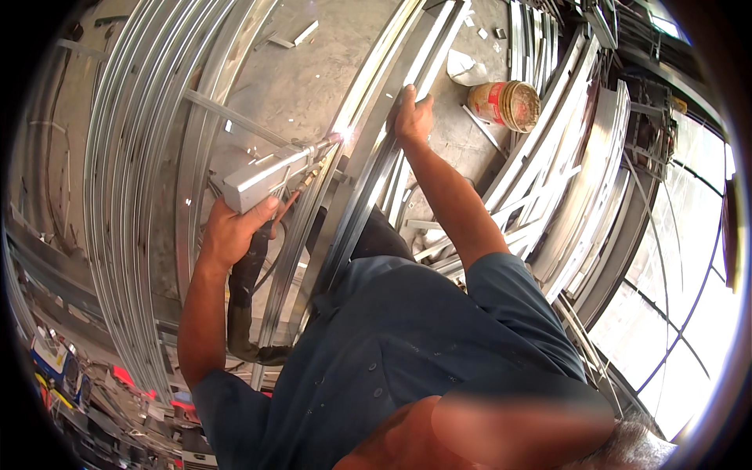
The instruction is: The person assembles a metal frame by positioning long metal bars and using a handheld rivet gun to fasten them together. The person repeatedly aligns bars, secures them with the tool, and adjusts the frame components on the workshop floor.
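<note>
My left hand [233,233] is closed around the grip beneath a grey, boxy welding gun [262,178]. The gun's narrow nozzle meets a long, shiny metal channel [366,92], and a bright white spark glows at the tip. Below the gun's body run a copper-coloured part and a dark cable [266,270]. My right hand [413,117] is closed over the edge of a second long metal profile [381,149], just right of the first. Its thumb and one finger show on top; the other fingers are partly hidden. Both profiles stretch from my waist toward the far edge.
On the left lies a bundle of long metal channels [129,180], with a crossbar [235,117] nearby. A dirty yellow-and-red bucket [490,103] stands on the floor [337,51] beyond my right forearm. Stacked metal profiles [576,157] line the right side. Small metal offcuts [305,33] litter the floor.
</note>
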### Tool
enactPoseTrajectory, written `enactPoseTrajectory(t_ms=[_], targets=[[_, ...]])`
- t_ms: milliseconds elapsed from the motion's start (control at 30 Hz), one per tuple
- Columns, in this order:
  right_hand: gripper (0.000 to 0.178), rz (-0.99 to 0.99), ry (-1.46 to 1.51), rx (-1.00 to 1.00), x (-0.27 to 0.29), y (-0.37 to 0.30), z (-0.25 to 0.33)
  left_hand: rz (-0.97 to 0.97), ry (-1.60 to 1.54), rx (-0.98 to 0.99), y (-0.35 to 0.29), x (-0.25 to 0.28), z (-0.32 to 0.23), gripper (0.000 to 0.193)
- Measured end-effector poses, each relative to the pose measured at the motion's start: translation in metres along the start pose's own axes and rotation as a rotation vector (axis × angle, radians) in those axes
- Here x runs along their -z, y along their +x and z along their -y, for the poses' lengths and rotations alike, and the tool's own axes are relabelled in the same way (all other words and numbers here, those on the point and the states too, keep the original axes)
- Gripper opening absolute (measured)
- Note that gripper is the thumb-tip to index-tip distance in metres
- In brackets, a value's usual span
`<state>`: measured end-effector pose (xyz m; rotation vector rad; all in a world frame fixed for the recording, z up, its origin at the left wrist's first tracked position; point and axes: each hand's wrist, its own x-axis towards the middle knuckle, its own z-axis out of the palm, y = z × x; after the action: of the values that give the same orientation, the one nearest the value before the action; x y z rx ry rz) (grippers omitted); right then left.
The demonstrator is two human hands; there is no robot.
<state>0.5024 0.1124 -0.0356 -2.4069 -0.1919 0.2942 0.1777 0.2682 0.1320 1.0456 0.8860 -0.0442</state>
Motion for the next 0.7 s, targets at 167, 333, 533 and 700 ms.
enactPoseTrajectory(t_ms=[167,333,533,700], targets=[[0.070,-0.004,-0.028,0.023,-0.0008,0.0009,-0.0029,0.006,0.029,0.012,-0.0022,-0.0008,-0.0023,0.034],[0.071,0.007,-0.039,0.025,-0.0022,0.0031,-0.0051,0.018,0.015,-0.017,-0.0028,-0.0018,-0.0028,0.035],[0.072,-0.022,-0.013,0.054,-0.0027,0.0019,-0.0048,0.040,0.028,-0.048,-0.0039,-0.0018,-0.0026,0.036],[0.074,0.011,-0.024,0.042,-0.0013,0.0024,-0.0044,0.036,0.048,-0.054,-0.0055,-0.0016,-0.0009,0.038]])
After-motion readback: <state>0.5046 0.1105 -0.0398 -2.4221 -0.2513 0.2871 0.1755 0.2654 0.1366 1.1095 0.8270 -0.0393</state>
